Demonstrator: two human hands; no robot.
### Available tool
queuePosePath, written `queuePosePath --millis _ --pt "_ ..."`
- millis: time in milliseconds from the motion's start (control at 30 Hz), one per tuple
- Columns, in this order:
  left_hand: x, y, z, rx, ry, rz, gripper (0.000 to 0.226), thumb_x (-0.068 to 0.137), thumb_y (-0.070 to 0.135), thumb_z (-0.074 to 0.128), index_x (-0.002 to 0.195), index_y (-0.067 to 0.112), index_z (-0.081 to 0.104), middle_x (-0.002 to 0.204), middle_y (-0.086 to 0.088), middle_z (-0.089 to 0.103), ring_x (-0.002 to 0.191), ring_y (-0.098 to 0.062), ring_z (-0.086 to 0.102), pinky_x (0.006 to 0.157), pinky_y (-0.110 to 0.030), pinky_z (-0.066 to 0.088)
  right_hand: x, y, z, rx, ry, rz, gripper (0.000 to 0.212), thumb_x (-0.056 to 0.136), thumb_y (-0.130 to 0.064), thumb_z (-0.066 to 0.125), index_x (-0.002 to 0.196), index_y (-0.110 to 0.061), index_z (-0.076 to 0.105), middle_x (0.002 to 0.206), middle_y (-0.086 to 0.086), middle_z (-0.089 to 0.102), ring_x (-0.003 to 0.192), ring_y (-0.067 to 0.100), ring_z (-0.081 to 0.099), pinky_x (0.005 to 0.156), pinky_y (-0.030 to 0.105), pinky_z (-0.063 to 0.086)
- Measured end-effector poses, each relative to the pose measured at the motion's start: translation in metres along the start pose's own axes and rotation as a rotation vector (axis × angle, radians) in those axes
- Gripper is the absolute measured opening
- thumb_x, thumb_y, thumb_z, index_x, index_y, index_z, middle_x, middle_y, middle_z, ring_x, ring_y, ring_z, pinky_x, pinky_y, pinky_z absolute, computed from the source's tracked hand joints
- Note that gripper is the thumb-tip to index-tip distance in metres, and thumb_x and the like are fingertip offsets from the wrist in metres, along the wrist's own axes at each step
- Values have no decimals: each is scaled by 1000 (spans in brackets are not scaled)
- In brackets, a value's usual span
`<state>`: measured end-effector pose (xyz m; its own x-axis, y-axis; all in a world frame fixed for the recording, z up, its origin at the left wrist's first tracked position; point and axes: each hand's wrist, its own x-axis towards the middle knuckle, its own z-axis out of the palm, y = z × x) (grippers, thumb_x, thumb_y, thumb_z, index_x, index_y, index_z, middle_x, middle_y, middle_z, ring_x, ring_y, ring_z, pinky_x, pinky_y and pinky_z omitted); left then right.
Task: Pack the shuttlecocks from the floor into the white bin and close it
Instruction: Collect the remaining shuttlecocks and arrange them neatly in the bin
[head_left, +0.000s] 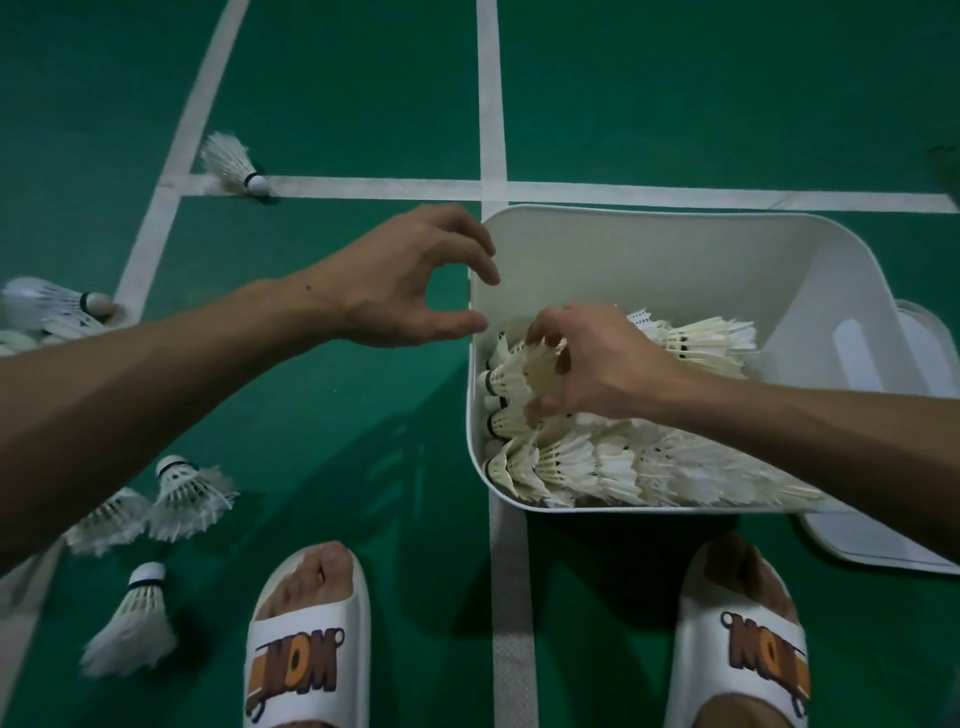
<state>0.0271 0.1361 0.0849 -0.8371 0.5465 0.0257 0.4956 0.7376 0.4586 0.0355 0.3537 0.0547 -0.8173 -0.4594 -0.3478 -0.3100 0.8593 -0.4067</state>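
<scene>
1. Grips shuttlecock (511, 382) with right hand (597, 374) inside white bin (649, 213), centre right
2. Holds left hand (405, 280) empty, loosely curled, beside bin's left rim
3. Finds loose shuttlecocks (189, 491) lower left, nearer left hand, corks mostly up-frame

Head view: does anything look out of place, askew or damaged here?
Nothing damaged that I can tell. White feather shuttlecocks lie scattered on the green court floor left of the white plastic bin, not yet packed; the flat white lid lies off, beside the bin's right side.

White shuttlecocks (597, 462) fill a white bin (649, 260); the floor (337, 93) is green with white lines (491, 104); white slippers (306, 639) bear orange-brown lettering.
</scene>
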Motion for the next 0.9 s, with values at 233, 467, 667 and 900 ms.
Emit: queuePosePath --millis 233,467,667,900 --pt "-4 -2 4 -17 21 -17 52 74 50 61 117 20 63 128 -2 51 116 -12 48 106 -29 34 3 -1 2 -27 -5 -8 72 60 -35 89 123 -19 58 111 3 64 90 18 61 80 33 54" --pt "-4 -4 6 -23 35 -31 55 73 52 61 120 22 61 129 -1 50 115 -9 46 104 -27 34 4 2 -5 -64 -19 -53 79 59 -39 89 128 -21 54 113 2 55 86 15 54 75 27 45" --pt "-7 -9 5 -63 61 -35 60 72 55 63 122 22 59 127 -1 49 114 -11 48 100 -30 43 -2 -1 -26 -21 -23 -43 74 61 -36 88 126 -20 56 122 2 59 90 16 62 83 33 54" --pt "-17 -13 3 -117 74 -70 60 71 52 65 122 21 58 125 -1 48 112 -12 50 94 -26 48 -3 -23 -46 105 76 -58 54 64 -33 85 110 -18 64 107 -3 66 82 4 64 76 28 58"
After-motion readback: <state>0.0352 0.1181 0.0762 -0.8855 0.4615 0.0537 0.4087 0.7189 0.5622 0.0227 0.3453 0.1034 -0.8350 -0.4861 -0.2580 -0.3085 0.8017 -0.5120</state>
